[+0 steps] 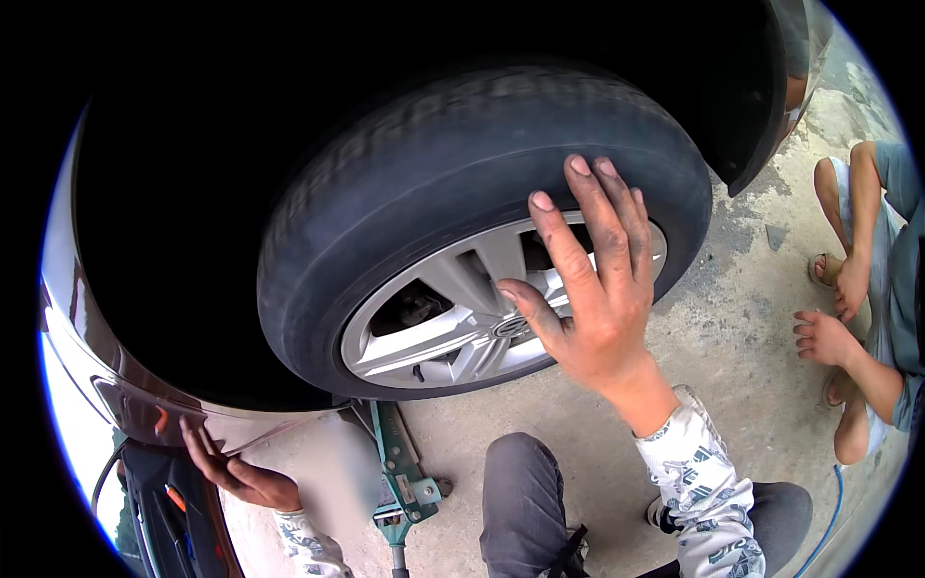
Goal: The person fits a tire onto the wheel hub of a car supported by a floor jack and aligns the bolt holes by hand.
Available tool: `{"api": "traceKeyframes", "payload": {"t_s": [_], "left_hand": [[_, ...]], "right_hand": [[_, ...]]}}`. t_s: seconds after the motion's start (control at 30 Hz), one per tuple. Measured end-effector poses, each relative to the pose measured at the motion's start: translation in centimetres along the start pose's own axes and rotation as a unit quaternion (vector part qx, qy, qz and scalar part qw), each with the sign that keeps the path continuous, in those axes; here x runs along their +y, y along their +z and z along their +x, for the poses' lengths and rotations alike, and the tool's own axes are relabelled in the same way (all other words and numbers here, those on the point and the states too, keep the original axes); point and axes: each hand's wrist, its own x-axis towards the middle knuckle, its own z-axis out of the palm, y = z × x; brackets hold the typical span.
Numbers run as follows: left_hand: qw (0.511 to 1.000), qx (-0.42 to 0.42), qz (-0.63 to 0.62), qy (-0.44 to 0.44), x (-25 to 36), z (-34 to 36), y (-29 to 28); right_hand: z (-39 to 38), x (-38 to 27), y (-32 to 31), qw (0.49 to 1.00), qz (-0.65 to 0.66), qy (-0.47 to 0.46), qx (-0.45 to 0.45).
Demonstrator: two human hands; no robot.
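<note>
My right hand (pixel 602 299) is open, fingers spread over the front of a black tyre (pixel 405 183), hanging in the dark wheel arch; whether every fingertip touches it I cannot tell. The tyre carries a silver alloy wheel (pixel 453 349) with broad spokes, partly hidden behind that hand. My left hand (pixel 241 472) is open at the lower left, its fingertips at the glossy dark car body (pixel 145 409) beside the arch.
A green floor jack (pixel 405 491) stands below the tyre on the concrete floor (pixel 703 347). At right, a co-worker (pixel 901 289) squats, hands low, near a blue hose (pixel 819 539). A black case (pixel 164 511) with tools lies at lower left.
</note>
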Motion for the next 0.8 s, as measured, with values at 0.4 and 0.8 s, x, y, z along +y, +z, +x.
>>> {"api": "traceKeyframes", "payload": {"t_s": [0.4, 0.8], "left_hand": [[0.966, 0.115, 0.131, 0.192, -7.3, 14.7, 1.6], [0.992, 0.116, 0.05, 0.019, -6.9, 12.2, 2.8]], "right_hand": [[7.7, 7.6, 0.0, 0.982, -0.075, -0.164, -0.046], [-25.6, 18.2, 6.1, 0.891, -0.012, 0.431, 0.143]]}}
